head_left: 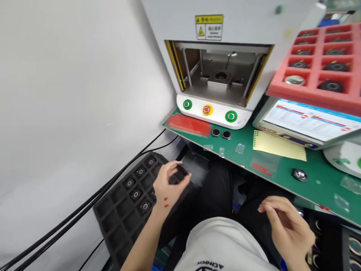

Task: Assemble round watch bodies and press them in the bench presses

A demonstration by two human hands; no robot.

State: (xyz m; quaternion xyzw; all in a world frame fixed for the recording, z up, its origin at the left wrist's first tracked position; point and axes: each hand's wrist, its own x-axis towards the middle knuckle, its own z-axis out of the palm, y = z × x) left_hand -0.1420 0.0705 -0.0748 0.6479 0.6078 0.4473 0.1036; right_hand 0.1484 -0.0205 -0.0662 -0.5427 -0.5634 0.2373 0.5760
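My left hand [169,187] grips a dark, thin-edged part that looks like a watch case [180,173] between thumb and fingers, above the right side of a black foam tray [118,220]. Round black watch parts [145,206] sit in several of the tray's pockets. Two small red marks show on the left wrist. My right hand [286,224] hovers over my lap, thumb and fingertips pressed together. Whatever may be between those fingertips is too small to make out.
A white press machine [216,110] with buttons stands on the green bench [277,187], a screen [313,123] beside it. A red tray [318,93] of parts rests above the screen. Watch cases [226,135], red strips [189,124] and clear film pieces lie on the bench. Black cables [125,169] cross the left.
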